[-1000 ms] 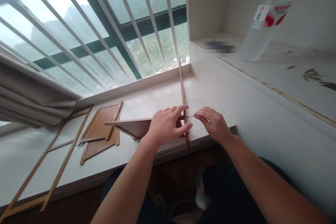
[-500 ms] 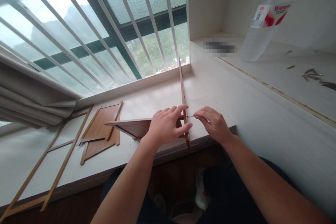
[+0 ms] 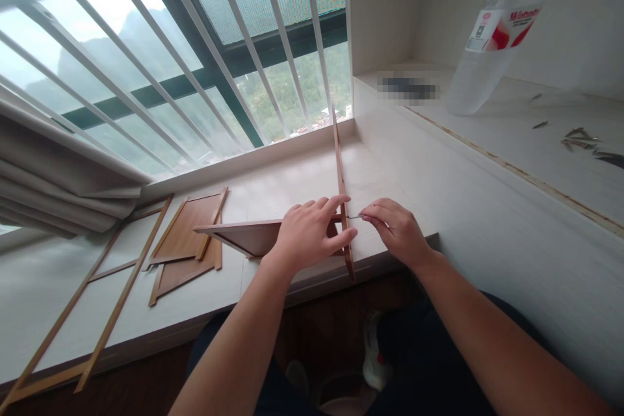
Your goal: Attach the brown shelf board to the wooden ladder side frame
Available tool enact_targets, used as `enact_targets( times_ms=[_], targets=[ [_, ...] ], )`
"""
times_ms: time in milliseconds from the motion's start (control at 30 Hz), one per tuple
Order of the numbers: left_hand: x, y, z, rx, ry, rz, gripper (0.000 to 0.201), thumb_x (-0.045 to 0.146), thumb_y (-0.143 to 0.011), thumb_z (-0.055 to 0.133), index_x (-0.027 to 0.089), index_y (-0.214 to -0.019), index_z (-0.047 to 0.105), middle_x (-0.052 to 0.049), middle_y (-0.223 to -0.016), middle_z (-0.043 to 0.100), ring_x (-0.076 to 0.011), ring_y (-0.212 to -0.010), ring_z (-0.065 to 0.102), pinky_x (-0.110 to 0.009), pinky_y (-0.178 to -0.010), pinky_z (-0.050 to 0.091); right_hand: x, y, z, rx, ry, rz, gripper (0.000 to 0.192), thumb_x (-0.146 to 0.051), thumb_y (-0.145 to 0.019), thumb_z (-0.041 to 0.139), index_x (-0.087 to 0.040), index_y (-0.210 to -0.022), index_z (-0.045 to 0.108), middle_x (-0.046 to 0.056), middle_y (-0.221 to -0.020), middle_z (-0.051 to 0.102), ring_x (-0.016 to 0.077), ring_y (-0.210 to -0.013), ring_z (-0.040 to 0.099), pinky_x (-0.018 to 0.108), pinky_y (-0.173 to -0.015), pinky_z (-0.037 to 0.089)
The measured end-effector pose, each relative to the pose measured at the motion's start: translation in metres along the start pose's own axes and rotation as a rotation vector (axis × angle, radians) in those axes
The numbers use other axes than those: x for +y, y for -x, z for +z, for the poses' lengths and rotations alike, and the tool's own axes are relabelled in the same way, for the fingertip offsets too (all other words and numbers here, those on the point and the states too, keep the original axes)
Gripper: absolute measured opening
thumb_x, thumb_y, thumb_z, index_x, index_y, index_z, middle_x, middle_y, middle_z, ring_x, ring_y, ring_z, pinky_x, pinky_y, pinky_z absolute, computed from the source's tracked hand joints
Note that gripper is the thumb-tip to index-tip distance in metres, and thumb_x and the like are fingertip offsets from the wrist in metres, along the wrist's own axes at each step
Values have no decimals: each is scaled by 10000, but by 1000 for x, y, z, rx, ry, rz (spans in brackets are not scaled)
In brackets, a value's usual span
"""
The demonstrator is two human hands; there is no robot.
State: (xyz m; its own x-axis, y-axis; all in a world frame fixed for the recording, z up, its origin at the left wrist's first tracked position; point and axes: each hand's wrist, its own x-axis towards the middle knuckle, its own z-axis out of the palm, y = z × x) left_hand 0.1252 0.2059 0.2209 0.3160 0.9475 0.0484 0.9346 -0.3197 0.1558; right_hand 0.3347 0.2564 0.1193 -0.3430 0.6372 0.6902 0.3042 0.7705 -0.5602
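Observation:
My left hand (image 3: 309, 234) rests over a brown wooden panel (image 3: 253, 238) that stands on edge. Its thumb and fingers straddle the long wooden rail (image 3: 340, 172) at the panel's right end, gripping the joint. On the rail's other side, my right hand (image 3: 397, 227) pinches a thin metal rod (image 3: 355, 216). The rod's tip meets the rail level with the panel's upper edge. Whether it is a hex key or a long screw I cannot tell, as the fingers hide its other end.
On the white ledge (image 3: 287, 175) lie loose wooden panels (image 3: 188, 227) and a ladder-like wooden frame (image 3: 117, 299). Window bars (image 3: 244, 39) stand behind. Along the right runs a raised shelf with a plastic bottle (image 3: 492, 55) and several screws (image 3: 579, 138).
Both hands keep their places. At most the right fingertips have shifted very slightly on the metal rod; panel and rail have not moved.

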Motion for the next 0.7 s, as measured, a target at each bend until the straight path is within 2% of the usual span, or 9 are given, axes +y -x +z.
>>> enact_targets(
  times_ms=[700],
  targets=[
    [1, 0, 0, 2, 3, 2, 567, 676, -945, 437, 389, -1433, 448, 11, -1240, 707, -271, -1086, 685, -417, -889, 489, 0, -1, -1, 16, 48, -12, 124, -234, -1000, 585, -229, -1035, 704, 63, -969, 705, 201, -943, 638, 370, -860, 540]
  ],
)
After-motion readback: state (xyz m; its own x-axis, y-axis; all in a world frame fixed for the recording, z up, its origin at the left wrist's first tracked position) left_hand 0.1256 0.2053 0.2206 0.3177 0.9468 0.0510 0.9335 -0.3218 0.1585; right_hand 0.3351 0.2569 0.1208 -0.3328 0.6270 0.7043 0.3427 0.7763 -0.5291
